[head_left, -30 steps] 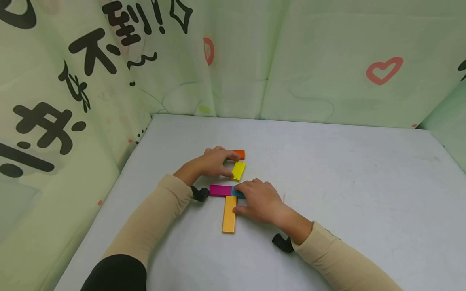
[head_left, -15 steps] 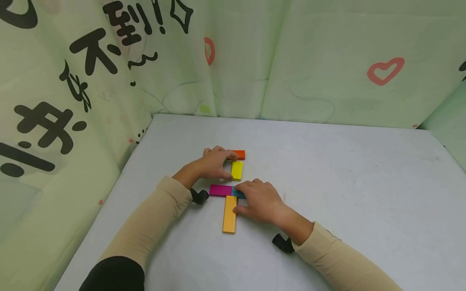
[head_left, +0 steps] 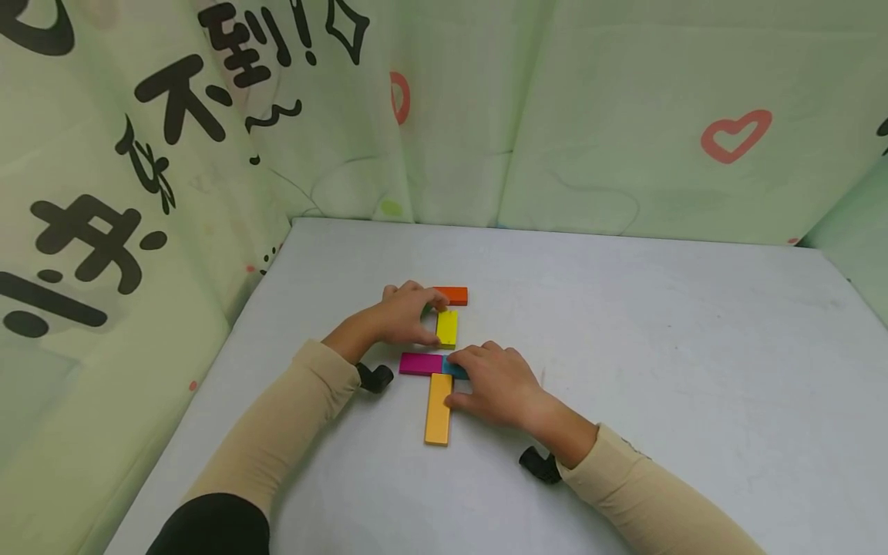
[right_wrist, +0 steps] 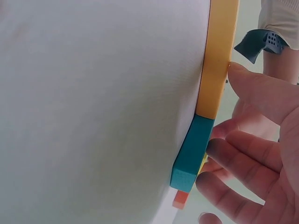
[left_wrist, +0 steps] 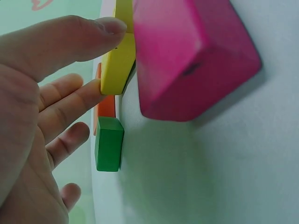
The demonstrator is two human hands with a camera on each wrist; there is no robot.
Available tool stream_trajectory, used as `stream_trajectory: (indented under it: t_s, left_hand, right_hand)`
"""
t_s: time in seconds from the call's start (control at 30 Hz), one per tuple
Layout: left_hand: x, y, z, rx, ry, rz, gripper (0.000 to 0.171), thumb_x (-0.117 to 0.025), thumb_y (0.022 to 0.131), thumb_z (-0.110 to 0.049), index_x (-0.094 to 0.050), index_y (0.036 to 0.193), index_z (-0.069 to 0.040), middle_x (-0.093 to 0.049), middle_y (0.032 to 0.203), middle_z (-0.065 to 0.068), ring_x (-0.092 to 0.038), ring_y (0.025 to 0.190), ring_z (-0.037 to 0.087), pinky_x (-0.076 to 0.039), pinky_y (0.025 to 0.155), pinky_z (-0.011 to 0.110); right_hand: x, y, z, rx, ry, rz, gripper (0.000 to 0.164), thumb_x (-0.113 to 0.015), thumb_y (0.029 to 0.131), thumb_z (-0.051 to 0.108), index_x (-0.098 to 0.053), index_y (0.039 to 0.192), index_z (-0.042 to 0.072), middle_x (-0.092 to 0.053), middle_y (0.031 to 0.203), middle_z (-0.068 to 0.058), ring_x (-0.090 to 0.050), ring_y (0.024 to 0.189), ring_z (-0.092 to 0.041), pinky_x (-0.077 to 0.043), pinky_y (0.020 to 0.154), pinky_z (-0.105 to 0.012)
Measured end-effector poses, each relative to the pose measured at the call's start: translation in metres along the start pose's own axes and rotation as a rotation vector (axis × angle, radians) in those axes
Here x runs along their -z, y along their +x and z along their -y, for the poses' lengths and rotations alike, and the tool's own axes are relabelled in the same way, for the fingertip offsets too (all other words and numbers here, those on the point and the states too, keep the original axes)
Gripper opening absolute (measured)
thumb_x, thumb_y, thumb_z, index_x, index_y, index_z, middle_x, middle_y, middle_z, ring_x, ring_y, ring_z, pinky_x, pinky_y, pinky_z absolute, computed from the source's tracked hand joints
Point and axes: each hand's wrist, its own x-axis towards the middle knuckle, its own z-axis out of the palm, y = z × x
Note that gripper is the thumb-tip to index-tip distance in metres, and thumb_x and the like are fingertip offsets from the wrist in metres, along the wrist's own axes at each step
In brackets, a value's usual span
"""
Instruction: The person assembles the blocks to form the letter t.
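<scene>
My left hand (head_left: 401,316) pinches a yellow block (head_left: 447,330), thumb at its near end and fingertips at its far end. A red-orange block (head_left: 454,296) lies crosswise just beyond it, and a green block (left_wrist: 110,144) sits beside that, mostly hidden by the hand in the head view. Nearer lies a magenta block (head_left: 420,364), end to end with a blue block (head_left: 452,368). An orange-yellow block (head_left: 437,412) runs from their join toward me. My right hand (head_left: 498,385) rests its fingertips on the blue block and its thumb against the orange-yellow block's side, fingers relaxed.
All the blocks lie flat on a white table (head_left: 659,370). A pale green printed curtain (head_left: 610,139) hangs behind and to the left of it. Black camera mounts (head_left: 539,465) sit under both wrists, close over the tabletop.
My left hand has slid the yellow block slightly left and turned it from slanted to nearly straight, exposing more of the red-orange block. My right hand and the blocks under it have stayed put.
</scene>
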Motion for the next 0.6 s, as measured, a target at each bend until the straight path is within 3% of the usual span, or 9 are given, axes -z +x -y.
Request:
stream_trajectory:
  t_s: [0.6]
  left_hand:
    - [-0.0003,-0.0054,0.0006,-0.027,0.012,0.017,0.058,-0.082,0.084,-0.036,-0.058,0.133,-0.016,-0.062,0.129,-0.005,-0.037,0.131,0.024,-0.025,0.102,0.049]
  right_hand:
    - [0.0009,0.0003,0.0007,-0.007,0.008,0.005,0.056,-0.078,0.085,0.042,-0.065,0.129,0.011,-0.066,0.124,-0.006,-0.057,0.108,-0.027,-0.049,0.085,-0.045]
